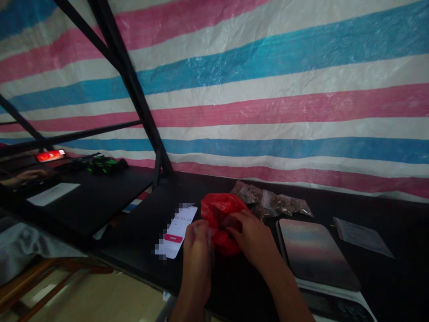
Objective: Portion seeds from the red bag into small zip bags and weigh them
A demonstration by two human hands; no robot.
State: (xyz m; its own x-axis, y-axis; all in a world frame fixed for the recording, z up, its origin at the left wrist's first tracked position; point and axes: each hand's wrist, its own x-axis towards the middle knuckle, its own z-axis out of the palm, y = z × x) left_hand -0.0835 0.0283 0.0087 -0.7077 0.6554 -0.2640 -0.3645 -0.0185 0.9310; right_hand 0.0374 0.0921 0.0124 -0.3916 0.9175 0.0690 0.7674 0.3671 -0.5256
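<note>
A red plastic bag [214, 203] stands with its mouth gaping on the black table. My right hand [253, 232] is at its opening, thumb and fingers curled together inside the rim; what they pinch is hidden in the dark interior. My left hand [197, 248] is closed at the bag's left side, around what looks like a small clear plastic bag [210, 250], mostly covered by the fingers. Right behind the red bag lie several clear bags of brown dried bits [281, 203].
A phone [177, 237] showing a timer lies left of my hands. To the right are a kitchen scale [315, 250] and a flat clear zip bag [363, 237]. On the neighbouring table are a paper sheet [53, 193], a green toy car [107, 164] and another person's hand [31, 175].
</note>
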